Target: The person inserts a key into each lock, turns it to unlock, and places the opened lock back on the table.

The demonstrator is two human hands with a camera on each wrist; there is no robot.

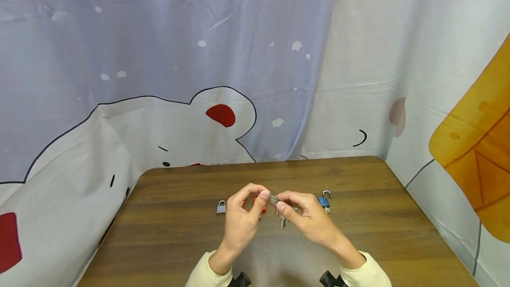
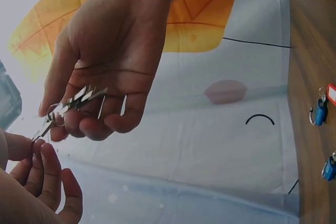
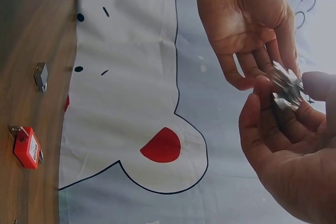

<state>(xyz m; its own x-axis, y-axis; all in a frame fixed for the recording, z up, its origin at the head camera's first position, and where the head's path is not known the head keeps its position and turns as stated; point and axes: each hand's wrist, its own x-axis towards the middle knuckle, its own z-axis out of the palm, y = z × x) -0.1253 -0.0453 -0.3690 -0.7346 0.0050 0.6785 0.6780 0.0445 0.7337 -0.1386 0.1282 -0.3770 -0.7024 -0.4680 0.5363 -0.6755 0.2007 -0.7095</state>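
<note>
My left hand pinches one end of a bunch of keys between thumb and forefinger. From the other side my right hand holds the same bunch. In the left wrist view, a key ring joins the silver keys, several of which lie against the right hand's fingers. Some keys hang below the hands in the head view. A red padlock lies on the table, partly hidden behind my left hand in the head view.
On the wooden table a grey padlock lies left of the hands. To their right lies a blue padlock with its shackle open. The left wrist view shows a second blue padlock and a red tag. A printed curtain hangs behind.
</note>
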